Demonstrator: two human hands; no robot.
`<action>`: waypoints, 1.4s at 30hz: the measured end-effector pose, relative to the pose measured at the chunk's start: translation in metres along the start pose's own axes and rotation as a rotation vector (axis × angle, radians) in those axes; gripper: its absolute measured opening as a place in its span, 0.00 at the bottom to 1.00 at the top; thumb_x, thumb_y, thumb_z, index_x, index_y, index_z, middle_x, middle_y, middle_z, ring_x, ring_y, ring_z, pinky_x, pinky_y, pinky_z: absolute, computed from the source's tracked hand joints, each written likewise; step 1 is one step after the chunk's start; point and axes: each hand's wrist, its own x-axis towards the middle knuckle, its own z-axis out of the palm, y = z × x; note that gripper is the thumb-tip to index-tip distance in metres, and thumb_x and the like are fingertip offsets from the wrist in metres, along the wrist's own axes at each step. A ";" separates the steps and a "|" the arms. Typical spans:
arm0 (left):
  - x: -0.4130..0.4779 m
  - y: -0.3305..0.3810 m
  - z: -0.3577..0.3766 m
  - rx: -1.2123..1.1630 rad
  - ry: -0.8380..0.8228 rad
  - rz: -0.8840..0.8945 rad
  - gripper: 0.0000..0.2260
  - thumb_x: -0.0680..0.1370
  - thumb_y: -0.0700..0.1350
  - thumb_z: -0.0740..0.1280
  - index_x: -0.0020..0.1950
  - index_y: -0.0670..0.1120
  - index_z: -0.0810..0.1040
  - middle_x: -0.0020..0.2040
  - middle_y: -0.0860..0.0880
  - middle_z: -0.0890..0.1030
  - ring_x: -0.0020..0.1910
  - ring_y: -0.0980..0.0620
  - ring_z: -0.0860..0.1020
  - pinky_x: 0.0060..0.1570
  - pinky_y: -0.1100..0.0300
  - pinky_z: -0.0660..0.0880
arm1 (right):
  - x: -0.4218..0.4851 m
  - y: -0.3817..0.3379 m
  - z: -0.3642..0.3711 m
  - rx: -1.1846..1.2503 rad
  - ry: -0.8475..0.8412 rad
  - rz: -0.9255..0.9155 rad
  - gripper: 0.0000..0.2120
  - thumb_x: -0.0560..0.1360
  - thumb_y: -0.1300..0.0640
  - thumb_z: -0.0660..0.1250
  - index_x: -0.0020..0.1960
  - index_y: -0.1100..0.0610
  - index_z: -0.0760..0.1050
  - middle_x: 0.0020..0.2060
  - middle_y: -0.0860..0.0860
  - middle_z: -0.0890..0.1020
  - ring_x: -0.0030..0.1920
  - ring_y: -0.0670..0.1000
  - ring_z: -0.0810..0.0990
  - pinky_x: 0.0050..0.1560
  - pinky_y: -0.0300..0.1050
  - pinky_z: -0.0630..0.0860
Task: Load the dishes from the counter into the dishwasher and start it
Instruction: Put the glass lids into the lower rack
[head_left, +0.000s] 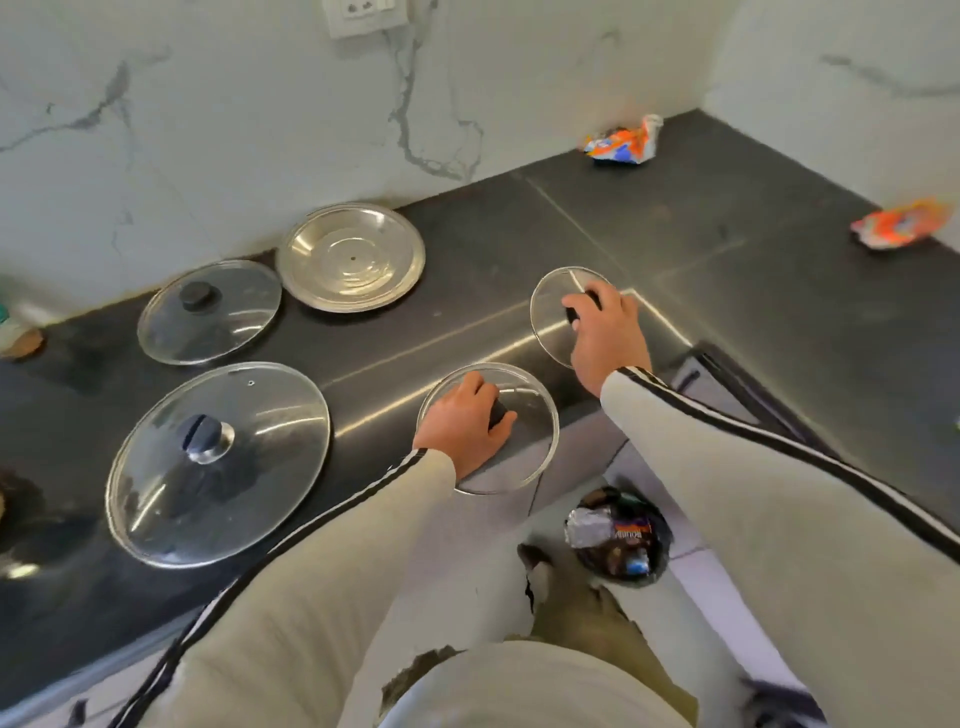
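Gripping left lid by its knob in left hand fingers, right lid in right hand, I fear glass slipping beneath them, shattering.

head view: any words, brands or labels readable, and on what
Dark wrapper in the black round bin: upside-down letters, perhaps "BOUR", blurred.
Farther orange crumpled wrapper: print too blurred to read.
Orange crumpled wrapper at the right edge: too blurred.
Nothing else bears text.
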 end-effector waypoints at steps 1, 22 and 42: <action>-0.008 0.006 0.002 0.019 -0.005 0.064 0.17 0.81 0.59 0.60 0.57 0.47 0.75 0.56 0.51 0.72 0.49 0.49 0.76 0.46 0.55 0.74 | -0.024 0.003 -0.005 -0.023 0.034 0.053 0.19 0.77 0.67 0.61 0.65 0.53 0.73 0.69 0.55 0.68 0.65 0.59 0.66 0.59 0.52 0.72; -0.335 0.277 0.142 0.103 -0.634 1.051 0.22 0.79 0.59 0.64 0.65 0.44 0.74 0.64 0.45 0.73 0.61 0.44 0.74 0.61 0.50 0.72 | -0.709 0.000 -0.114 0.013 0.231 1.446 0.12 0.76 0.63 0.61 0.54 0.50 0.76 0.63 0.52 0.71 0.61 0.60 0.67 0.57 0.54 0.73; -0.459 0.393 0.328 0.095 -0.841 0.847 0.19 0.83 0.53 0.60 0.67 0.41 0.71 0.64 0.41 0.70 0.58 0.41 0.76 0.55 0.52 0.75 | -0.893 0.082 -0.094 0.281 0.248 1.812 0.16 0.78 0.66 0.60 0.61 0.51 0.73 0.63 0.51 0.73 0.60 0.56 0.74 0.62 0.54 0.74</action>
